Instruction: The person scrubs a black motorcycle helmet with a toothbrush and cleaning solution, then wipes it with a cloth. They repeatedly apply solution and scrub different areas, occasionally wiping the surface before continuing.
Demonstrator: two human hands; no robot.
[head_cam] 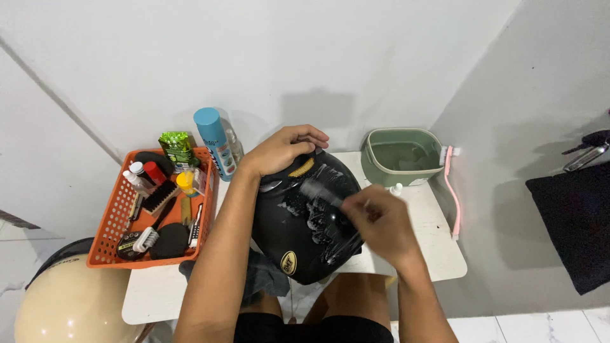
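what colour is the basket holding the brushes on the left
Orange basket, seen best in the head view, left of the black helmet.

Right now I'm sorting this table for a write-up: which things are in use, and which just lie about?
In use: black helmet, left hand steadying it, right hand scrubbing with a brush.
Lying about: orange basket, blue spray can, green basin, pink brush, cream helmet.

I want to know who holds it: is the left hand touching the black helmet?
Touching. The head view shows the left hand lying flat on top of the black helmet, fingers curled over it.
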